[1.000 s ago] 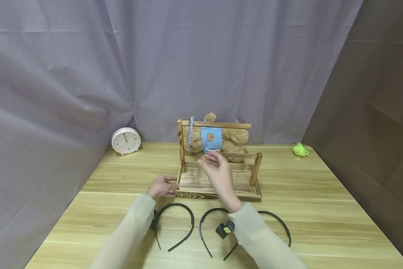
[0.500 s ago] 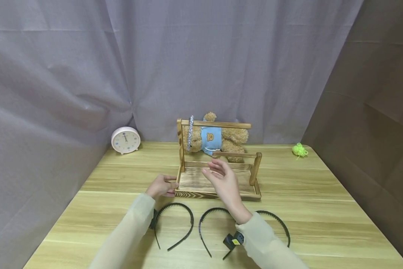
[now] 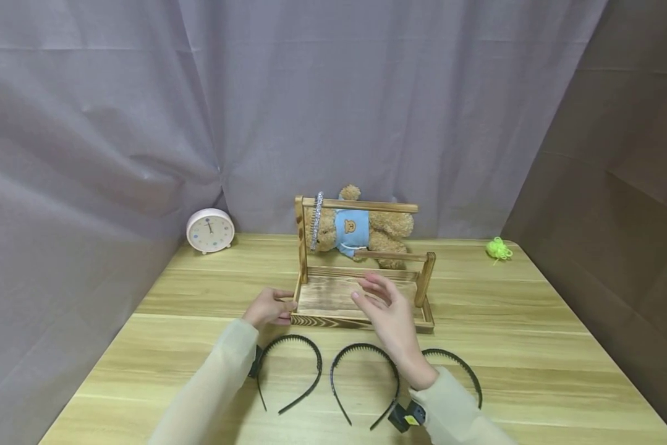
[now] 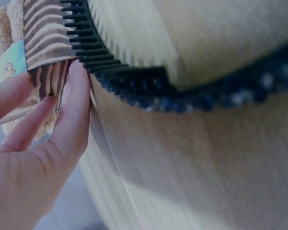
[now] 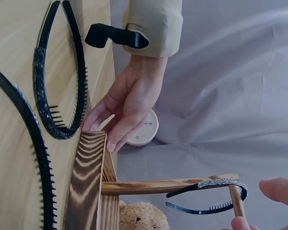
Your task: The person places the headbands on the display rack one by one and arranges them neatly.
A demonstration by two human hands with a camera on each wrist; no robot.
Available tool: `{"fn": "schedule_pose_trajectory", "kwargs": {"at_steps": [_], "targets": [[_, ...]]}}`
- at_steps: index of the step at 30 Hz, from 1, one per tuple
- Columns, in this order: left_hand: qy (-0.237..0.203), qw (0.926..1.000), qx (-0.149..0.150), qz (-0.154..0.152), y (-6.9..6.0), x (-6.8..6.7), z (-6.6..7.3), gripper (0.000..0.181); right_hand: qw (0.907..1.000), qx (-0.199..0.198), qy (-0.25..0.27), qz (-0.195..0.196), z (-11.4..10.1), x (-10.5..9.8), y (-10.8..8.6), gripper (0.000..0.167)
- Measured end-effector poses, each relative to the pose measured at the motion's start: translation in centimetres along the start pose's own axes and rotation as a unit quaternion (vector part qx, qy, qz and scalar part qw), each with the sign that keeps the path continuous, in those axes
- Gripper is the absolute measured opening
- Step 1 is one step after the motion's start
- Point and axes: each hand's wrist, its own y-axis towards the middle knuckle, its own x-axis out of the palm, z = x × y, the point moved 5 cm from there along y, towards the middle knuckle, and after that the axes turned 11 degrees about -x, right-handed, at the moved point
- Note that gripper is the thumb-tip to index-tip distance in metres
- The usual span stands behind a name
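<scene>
My left hand (image 3: 266,308) grips the front left corner of a wooden rack (image 3: 333,322), which has a shallow tray and two bars at different heights. In the left wrist view, the thumb and fingers pinch its striped end (image 4: 50,79). A silvery glitter headband (image 3: 317,219) hangs near the left end of the upper bar. Over the tray's front right part, my right hand (image 3: 397,324) holds nothing, its fingers loosely bent. Three black toothed headbands lie on the table before the rack: left (image 3: 318,366), middle (image 3: 363,346) and right (image 3: 469,369), the last partly hidden by the right arm.
Behind the rack, a teddy bear (image 3: 352,230) in a blue shirt lies on its side. A white round clock (image 3: 210,230) stands at the back left. Bright green yarn (image 3: 498,249) lies at the back right corner. Grey cloth (image 3: 366,111) hangs behind the table.
My right hand has moved down and to the right, away from the lower bar toward the table's front, uncovering the middle headband. The left hand keeps its grip on the rack.
</scene>
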Motion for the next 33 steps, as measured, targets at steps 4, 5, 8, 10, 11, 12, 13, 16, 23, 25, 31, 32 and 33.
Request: {"fn": "schedule_pose_trajectory", "kwargs": {"at_steps": [4,5,8,10,11,12,13,16,23,25,31,32,33], "targets": [[-0.001,1.0,0.0,0.003,0.0,0.0,0.0,0.045,1.0,0.007,0.002,-0.002,0.0,-0.5,-0.6,0.047],[-0.002,1.0,0.0,0.003,0.0,0.0,0.0,0.045,1.0,0.008,0.0,-0.003,0.1,-0.6,-0.8,0.046],[-0.002,1.0,-0.001,0.004,0.1,0.0,-0.1,0.045,0.9998,0.018,-0.009,-0.007,0.3,-1.0,-1.3,0.045],[-0.001,1.0,-0.002,0.004,0.1,0.0,-0.1,0.046,0.9996,0.022,-0.013,-0.007,0.5,-1.4,-1.6,0.046],[-0.001,1.0,-0.002,0.005,0.1,0.0,-0.1,0.046,0.9995,0.026,-0.015,-0.006,0.7,-1.6,-1.7,0.046],[-0.002,1.0,-0.003,0.005,0.1,0.0,-0.1,0.046,0.9995,0.027,-0.016,-0.005,0.8,-1.8,-1.8,0.046],[-0.001,1.0,-0.002,0.005,0.1,0.0,-0.1,0.045,0.9994,0.029,-0.016,-0.003,1.0,-2.0,-1.9,0.046],[-0.004,1.0,-0.002,0.005,0.2,0.0,-0.1,0.045,0.9992,0.035,-0.021,0.0,1.5,-2.6,-2.2,0.046],[-0.014,0.9999,-0.004,0.006,0.5,0.0,-0.1,0.045,0.9981,0.054,-0.029,0.006,3.0,-4.0,-2.6,0.047],[-0.015,0.9999,-0.005,0.006,0.5,-0.1,-0.1,0.045,0.9973,0.064,-0.037,0.005,3.5,-4.5,-2.8,0.05],[-0.014,0.9999,-0.005,0.004,0.5,-0.1,-0.2,0.046,0.995,0.079,-0.061,-0.005,4.1,-6.1,-3.2,0.053],[-0.011,0.9999,-0.004,0.004,0.5,-0.1,-0.2,0.046,0.9946,0.08,-0.065,-0.008,4.1,-6.4,-3.2,0.053],[-0.012,0.9999,-0.005,0.005,0.5,-0.1,-0.2,0.046,0.9944,0.081,-0.066,-0.01,4.2,-6.7,-3.3,0.053]]}}
